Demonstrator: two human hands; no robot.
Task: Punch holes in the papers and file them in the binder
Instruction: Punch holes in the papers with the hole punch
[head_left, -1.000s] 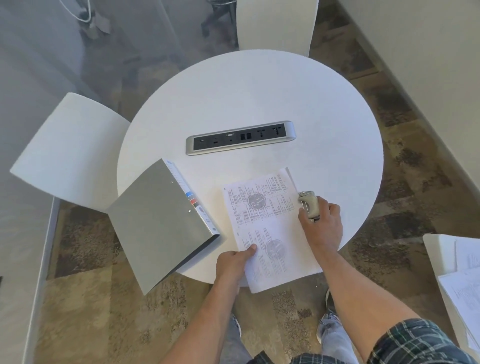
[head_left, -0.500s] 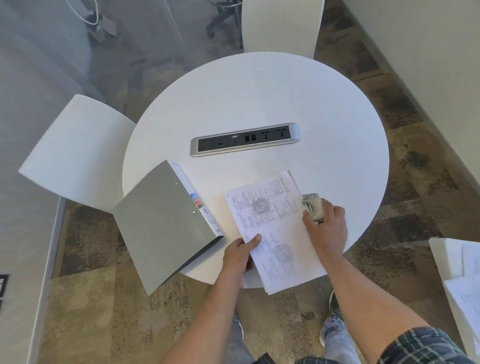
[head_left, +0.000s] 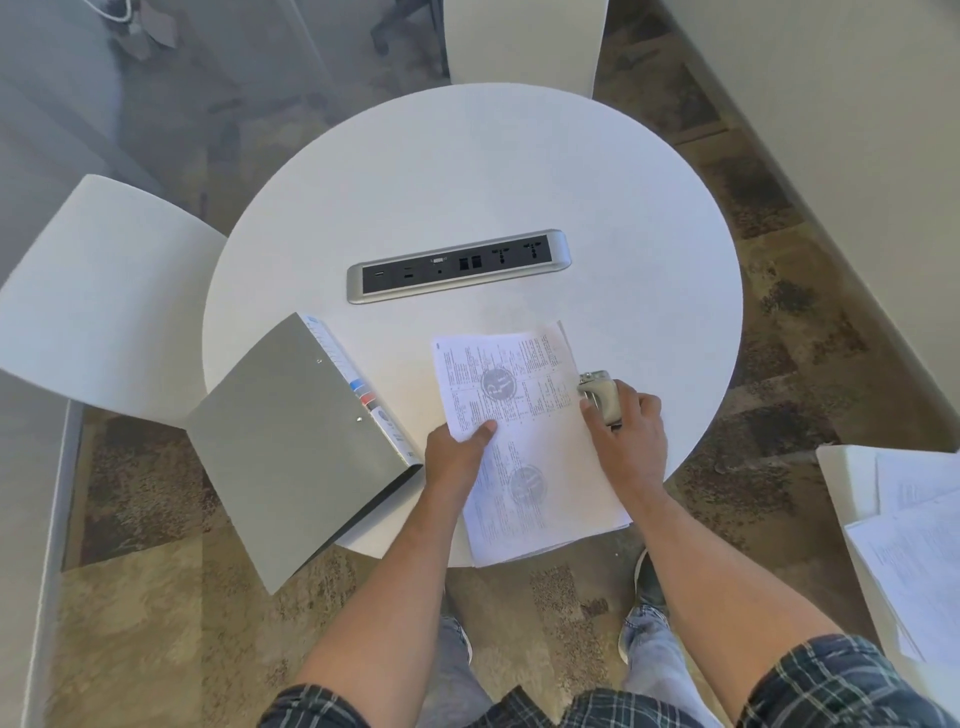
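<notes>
A stack of printed papers (head_left: 524, 441) lies on the near edge of the round white table (head_left: 467, 182), overhanging it toward me. My left hand (head_left: 457, 452) pinches the stack's left edge, thumb on top. A small beige hole punch (head_left: 597, 392) sits at the papers' right edge. My right hand (head_left: 628, 436) grips the punch from behind. A closed grey binder (head_left: 296, 436) rests on the table's left side, its spine with coloured labels facing the papers, one corner hanging off the table.
A silver socket strip (head_left: 457, 265) is set into the table's middle. White chairs stand at the left (head_left: 93, 291) and far side (head_left: 524, 41). More loose papers (head_left: 914, 551) lie on a white surface at the right. My shoes show below the table.
My left hand has slid up the papers' left edge toward the middle of the stack. The right hand stays on the punch at the right edge.
</notes>
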